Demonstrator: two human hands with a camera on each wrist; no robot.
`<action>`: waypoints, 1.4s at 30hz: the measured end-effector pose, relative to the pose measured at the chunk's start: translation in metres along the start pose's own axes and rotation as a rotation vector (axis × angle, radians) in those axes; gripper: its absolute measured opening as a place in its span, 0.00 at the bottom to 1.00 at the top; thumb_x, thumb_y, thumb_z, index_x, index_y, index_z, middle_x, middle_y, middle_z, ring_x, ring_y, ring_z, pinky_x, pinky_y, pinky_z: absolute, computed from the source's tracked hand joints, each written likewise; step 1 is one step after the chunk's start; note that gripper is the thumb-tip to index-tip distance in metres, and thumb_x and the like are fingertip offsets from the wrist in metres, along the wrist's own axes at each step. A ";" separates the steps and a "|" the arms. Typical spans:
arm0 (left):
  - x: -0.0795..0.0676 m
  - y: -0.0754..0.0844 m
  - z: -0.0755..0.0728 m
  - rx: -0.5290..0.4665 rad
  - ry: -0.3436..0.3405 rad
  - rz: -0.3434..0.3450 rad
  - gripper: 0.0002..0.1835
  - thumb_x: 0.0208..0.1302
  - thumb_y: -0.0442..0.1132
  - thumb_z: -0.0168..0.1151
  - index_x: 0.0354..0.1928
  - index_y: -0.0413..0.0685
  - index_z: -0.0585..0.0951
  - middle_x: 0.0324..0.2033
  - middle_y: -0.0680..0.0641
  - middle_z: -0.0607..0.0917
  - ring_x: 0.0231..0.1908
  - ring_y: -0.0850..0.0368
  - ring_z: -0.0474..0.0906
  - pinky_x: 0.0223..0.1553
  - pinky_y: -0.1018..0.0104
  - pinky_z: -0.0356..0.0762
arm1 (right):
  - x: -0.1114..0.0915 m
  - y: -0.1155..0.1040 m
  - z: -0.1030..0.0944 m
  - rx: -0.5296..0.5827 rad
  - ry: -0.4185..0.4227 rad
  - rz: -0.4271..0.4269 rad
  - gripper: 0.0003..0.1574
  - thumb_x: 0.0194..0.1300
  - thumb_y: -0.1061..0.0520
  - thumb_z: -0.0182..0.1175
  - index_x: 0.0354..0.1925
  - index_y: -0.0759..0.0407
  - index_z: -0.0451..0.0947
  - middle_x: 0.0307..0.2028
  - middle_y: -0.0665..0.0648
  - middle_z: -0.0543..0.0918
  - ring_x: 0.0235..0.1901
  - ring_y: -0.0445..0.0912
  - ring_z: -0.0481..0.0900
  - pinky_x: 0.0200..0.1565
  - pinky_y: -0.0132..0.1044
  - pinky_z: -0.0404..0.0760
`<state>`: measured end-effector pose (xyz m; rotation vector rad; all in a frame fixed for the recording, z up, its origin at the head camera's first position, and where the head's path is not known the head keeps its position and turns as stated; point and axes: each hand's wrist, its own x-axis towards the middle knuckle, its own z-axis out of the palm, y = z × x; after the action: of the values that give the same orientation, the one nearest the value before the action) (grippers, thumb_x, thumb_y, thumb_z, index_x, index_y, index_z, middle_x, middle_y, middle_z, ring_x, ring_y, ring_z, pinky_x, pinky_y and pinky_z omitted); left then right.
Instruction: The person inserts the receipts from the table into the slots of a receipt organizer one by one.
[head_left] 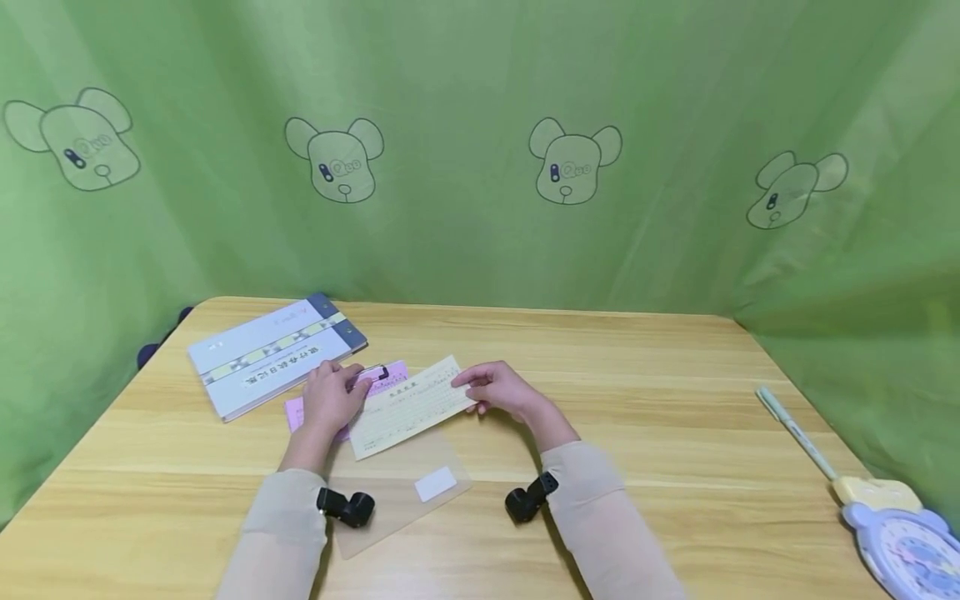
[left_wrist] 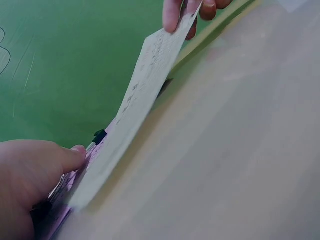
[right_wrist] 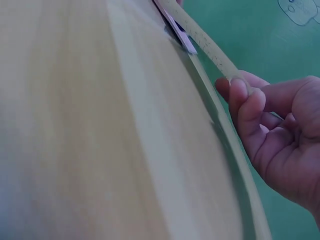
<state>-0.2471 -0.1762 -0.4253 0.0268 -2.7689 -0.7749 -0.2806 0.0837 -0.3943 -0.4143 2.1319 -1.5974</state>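
Note:
My left hand (head_left: 332, 395) holds a metal wire clip (head_left: 371, 373) with black ends, its thumb lying on the wire in the left wrist view. Pink printed paper (head_left: 386, 380) shows beneath that clip and on both sides of the hand. By its right end, my right hand (head_left: 501, 388) pinches a cream printed form (head_left: 412, 408) between thumb and fingers. This form slants upward to the right, its left part overlapping the pink paper. Below it on the table lies a translucent board (head_left: 382, 517) with a white label (head_left: 435, 483).
A pale blue account book (head_left: 273, 354) with a dark spine lies at the back left of the wooden table (head_left: 637, 400). At the right are a pale green pen (head_left: 797, 432), a yellowish block (head_left: 877, 493) and a lilac bear-eared clock (head_left: 911, 550). Green curtain surrounds the table.

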 end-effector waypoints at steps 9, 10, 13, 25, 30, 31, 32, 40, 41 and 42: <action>0.000 0.003 -0.002 0.013 -0.022 0.017 0.22 0.56 0.46 0.54 0.50 0.41 0.74 0.39 0.38 0.69 0.39 0.44 0.62 0.40 0.52 0.58 | 0.008 -0.001 0.025 0.024 -0.018 0.001 0.11 0.53 0.72 0.52 0.38 0.73 0.74 0.22 0.60 0.77 0.19 0.45 0.74 0.21 0.30 0.72; -0.001 0.002 -0.002 0.016 -0.024 0.016 0.22 0.56 0.46 0.54 0.50 0.41 0.74 0.39 0.38 0.69 0.40 0.44 0.62 0.40 0.51 0.58 | 0.009 -0.001 0.028 0.033 -0.016 0.006 0.11 0.53 0.72 0.53 0.38 0.73 0.74 0.22 0.60 0.77 0.19 0.45 0.74 0.21 0.30 0.72; -0.002 0.002 -0.003 0.016 -0.027 0.016 0.22 0.56 0.46 0.54 0.50 0.41 0.74 0.39 0.38 0.69 0.40 0.44 0.61 0.40 0.51 0.58 | 0.013 0.000 0.036 0.059 -0.020 0.009 0.12 0.53 0.72 0.53 0.39 0.73 0.73 0.22 0.60 0.77 0.19 0.45 0.74 0.21 0.31 0.72; -0.003 -0.002 0.000 0.003 -0.008 0.028 0.21 0.56 0.45 0.54 0.49 0.41 0.75 0.39 0.38 0.69 0.39 0.44 0.61 0.40 0.52 0.58 | 0.001 -0.023 0.063 0.079 -0.001 0.024 0.15 0.55 0.74 0.50 0.43 0.77 0.70 0.27 0.63 0.77 0.20 0.44 0.74 0.24 0.31 0.73; -0.002 -0.002 0.000 0.009 -0.007 0.032 0.20 0.57 0.44 0.54 0.49 0.41 0.75 0.38 0.38 0.68 0.39 0.44 0.61 0.40 0.51 0.58 | 0.002 -0.025 0.065 0.054 0.014 0.030 0.15 0.55 0.73 0.50 0.43 0.76 0.71 0.27 0.64 0.77 0.20 0.44 0.74 0.24 0.31 0.73; -0.002 -0.001 0.000 0.009 -0.009 0.032 0.20 0.57 0.44 0.54 0.49 0.41 0.75 0.39 0.38 0.68 0.40 0.44 0.61 0.40 0.51 0.58 | 0.002 -0.026 0.065 0.052 0.013 0.032 0.15 0.55 0.73 0.50 0.43 0.76 0.71 0.27 0.64 0.77 0.20 0.44 0.74 0.24 0.31 0.73; -0.002 -0.001 0.000 0.009 -0.011 0.030 0.20 0.57 0.44 0.54 0.49 0.41 0.75 0.39 0.38 0.68 0.40 0.44 0.61 0.40 0.51 0.58 | 0.003 -0.026 0.066 0.050 0.014 0.034 0.15 0.55 0.73 0.50 0.43 0.75 0.71 0.27 0.64 0.77 0.19 0.44 0.74 0.24 0.31 0.73; -0.002 -0.001 0.002 -0.009 -0.008 0.020 0.21 0.56 0.44 0.55 0.49 0.41 0.75 0.39 0.37 0.68 0.40 0.43 0.60 0.40 0.50 0.57 | 0.003 -0.027 0.067 0.034 0.025 0.048 0.15 0.55 0.73 0.50 0.43 0.75 0.72 0.27 0.63 0.76 0.19 0.44 0.73 0.23 0.31 0.73; -0.002 -0.001 0.002 -0.013 -0.005 0.019 0.21 0.56 0.44 0.55 0.49 0.41 0.75 0.39 0.38 0.68 0.40 0.43 0.60 0.41 0.50 0.57 | 0.004 -0.027 0.067 0.033 0.027 0.054 0.15 0.55 0.73 0.50 0.43 0.75 0.72 0.27 0.63 0.76 0.19 0.44 0.73 0.23 0.31 0.73; -0.002 -0.001 0.002 -0.014 -0.003 0.019 0.20 0.56 0.44 0.55 0.49 0.41 0.75 0.39 0.38 0.68 0.40 0.43 0.60 0.41 0.50 0.56 | 0.004 -0.026 0.067 0.032 0.029 0.057 0.15 0.55 0.73 0.50 0.43 0.74 0.72 0.27 0.63 0.76 0.19 0.44 0.73 0.23 0.31 0.72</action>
<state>-0.2453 -0.1756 -0.4281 -0.0031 -2.7623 -0.7901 -0.2500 0.0185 -0.3855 -0.3193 2.1173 -1.6123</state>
